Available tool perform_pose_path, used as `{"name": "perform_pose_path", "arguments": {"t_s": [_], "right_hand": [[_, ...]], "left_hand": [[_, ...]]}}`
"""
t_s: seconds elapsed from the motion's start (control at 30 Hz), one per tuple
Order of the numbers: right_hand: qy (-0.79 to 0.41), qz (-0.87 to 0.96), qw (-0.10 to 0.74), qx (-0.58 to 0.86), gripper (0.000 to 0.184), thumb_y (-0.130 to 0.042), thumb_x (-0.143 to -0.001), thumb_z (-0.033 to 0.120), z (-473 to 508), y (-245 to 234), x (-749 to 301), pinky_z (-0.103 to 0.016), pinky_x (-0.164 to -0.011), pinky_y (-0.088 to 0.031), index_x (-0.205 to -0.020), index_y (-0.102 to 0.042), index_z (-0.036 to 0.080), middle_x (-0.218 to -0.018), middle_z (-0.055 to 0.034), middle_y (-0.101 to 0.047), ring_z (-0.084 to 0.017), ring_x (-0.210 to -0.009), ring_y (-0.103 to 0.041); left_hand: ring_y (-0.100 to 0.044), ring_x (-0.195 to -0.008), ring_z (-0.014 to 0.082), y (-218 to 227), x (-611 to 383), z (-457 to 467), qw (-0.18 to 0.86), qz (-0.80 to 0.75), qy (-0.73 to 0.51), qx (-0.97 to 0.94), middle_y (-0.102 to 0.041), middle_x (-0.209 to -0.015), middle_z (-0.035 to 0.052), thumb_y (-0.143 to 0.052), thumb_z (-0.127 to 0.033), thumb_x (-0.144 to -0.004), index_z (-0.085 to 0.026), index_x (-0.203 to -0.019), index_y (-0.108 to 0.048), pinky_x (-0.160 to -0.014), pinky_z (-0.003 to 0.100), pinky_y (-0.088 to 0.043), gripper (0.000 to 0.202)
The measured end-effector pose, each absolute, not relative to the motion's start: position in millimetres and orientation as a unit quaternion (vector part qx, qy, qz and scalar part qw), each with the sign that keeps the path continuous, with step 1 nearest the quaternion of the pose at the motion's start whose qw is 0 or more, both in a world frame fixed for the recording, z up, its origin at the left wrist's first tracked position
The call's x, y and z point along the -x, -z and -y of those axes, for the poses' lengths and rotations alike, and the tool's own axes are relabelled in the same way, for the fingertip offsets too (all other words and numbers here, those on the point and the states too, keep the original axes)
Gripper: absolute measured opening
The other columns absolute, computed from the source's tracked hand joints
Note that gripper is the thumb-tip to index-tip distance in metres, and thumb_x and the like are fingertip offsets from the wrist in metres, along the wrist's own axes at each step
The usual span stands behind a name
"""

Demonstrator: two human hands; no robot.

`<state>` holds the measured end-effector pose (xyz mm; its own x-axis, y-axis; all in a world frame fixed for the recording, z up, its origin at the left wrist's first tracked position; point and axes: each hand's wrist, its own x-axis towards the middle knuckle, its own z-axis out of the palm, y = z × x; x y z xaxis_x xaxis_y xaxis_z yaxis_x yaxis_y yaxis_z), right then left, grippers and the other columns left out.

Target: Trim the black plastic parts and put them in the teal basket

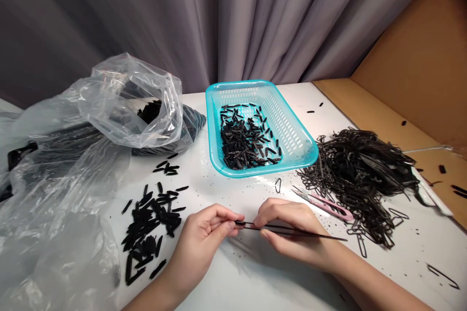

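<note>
Thumb and fingertips of the bent left hand point(204, 235) pinch one small black piece point(240, 223) at 6 o'clock, while the right hand point(299, 215) curls its fingers closed around one pair of thin black tweezers point(297, 232) beside it. From the hands, one blue basket point(237, 173) sits at 12 o'clock, and one pair of pink snips point(330, 205) at 3. Fingers hide most of the piece, and the picture's bottom edge cuts off both arms point(160, 289).

Left fingers point(232, 215) partly hide black piece point(240, 223); plastic bag point(69, 243) cut off.
</note>
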<state>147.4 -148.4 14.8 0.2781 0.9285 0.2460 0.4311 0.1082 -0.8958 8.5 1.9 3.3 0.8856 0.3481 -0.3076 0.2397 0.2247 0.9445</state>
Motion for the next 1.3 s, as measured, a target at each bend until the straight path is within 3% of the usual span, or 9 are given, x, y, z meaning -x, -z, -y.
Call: {"name": "perform_pose_path", "arguments": {"t_s": [0.4,0.83,1.03,1.3], "right_hand": [[-0.343,0.471,0.483,0.653,0.008,-0.054,-0.082,0.017,148,-11,-152,-0.023,-0.061,-0.043,-0.082,-0.062,0.016,-0.077,-0.0034,-0.065,-0.013,-0.069,-0.059],[-0.460,0.469,0.488,0.575,0.007,-0.057,-0.080,0.017,147,-12,-142,-0.019,-0.054,-0.039,-0.079,-0.063,0.012,-0.074,-0.0047,-0.065,-0.010,-0.062,-0.055],[-0.367,0.442,0.544,0.611,0.007,-0.056,-0.081,0.019,151,-9,-151,-0.025,-0.060,-0.043,-0.081,-0.062,0.015,-0.076,-0.0052,-0.064,-0.014,-0.067,-0.058],[-0.285,0.495,0.535,0.623,0.007,-0.056,-0.080,0.014,149,-10,-147,-0.026,-0.064,-0.045,-0.085,-0.060,0.016,-0.080,-0.0043,-0.061,-0.014,-0.072,-0.057]], "left_hand": [[-0.065,-0.082,0.0148,-3,-10,-3,0.756,-0.241,-0.032,-0.608,-0.070,-0.088,0.0037,-0.057,-0.015,-0.081,-0.017,-0.083,-0.064,-0.073,0.022,-0.052,0.007],[-0.065,-0.078,0.0134,-6,-13,-6,0.761,-0.248,-0.034,-0.598,-0.071,-0.088,0.0041,-0.060,-0.015,-0.079,-0.016,-0.081,-0.061,-0.072,0.022,-0.051,0.002],[-0.065,-0.077,0.0138,-8,-12,-6,0.761,-0.260,-0.036,-0.594,-0.071,-0.088,0.0053,-0.060,-0.016,-0.079,-0.015,-0.080,-0.061,-0.069,0.021,-0.051,0.002],[-0.064,-0.075,0.0132,-8,-12,-5,0.761,-0.264,-0.041,-0.591,-0.071,-0.089,0.0058,-0.062,-0.016,-0.077,-0.014,-0.078,-0.061,-0.071,0.023,-0.051,0.002]]}}
